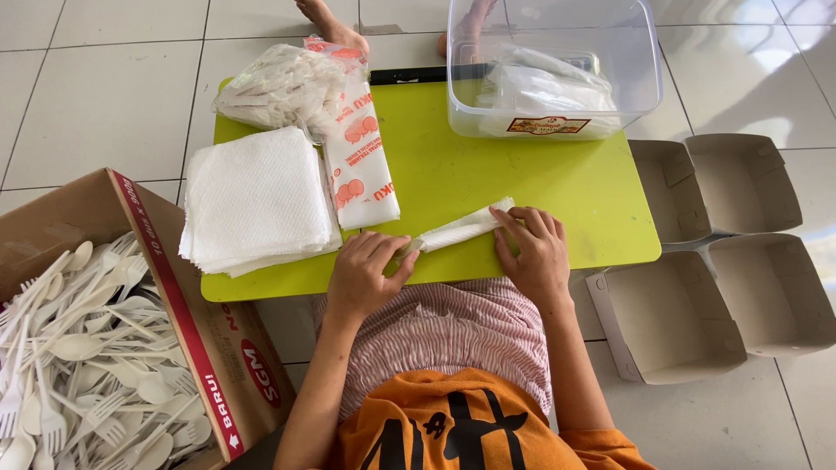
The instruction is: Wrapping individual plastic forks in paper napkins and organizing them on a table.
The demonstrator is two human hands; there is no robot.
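A white napkin rolled into a narrow bundle [460, 230] lies on the lime-green low table [488, 178] near its front edge. My left hand [366, 274] pinches the bundle's left end, where a pale utensil tip shows. My right hand [533, 251] presses flat on its right end. A stack of white napkins [254, 198] lies to the left on the table, beside a plastic bag of white cutlery [296, 87].
A cardboard box full of white plastic spoons and forks [96, 357] stands at the left. A clear plastic tub [550, 65] holding wrapped bundles sits at the table's back right. Open white paper food boxes [718, 261] lie on the tiled floor at the right. Someone's bare foot [331, 26] shows at the top.
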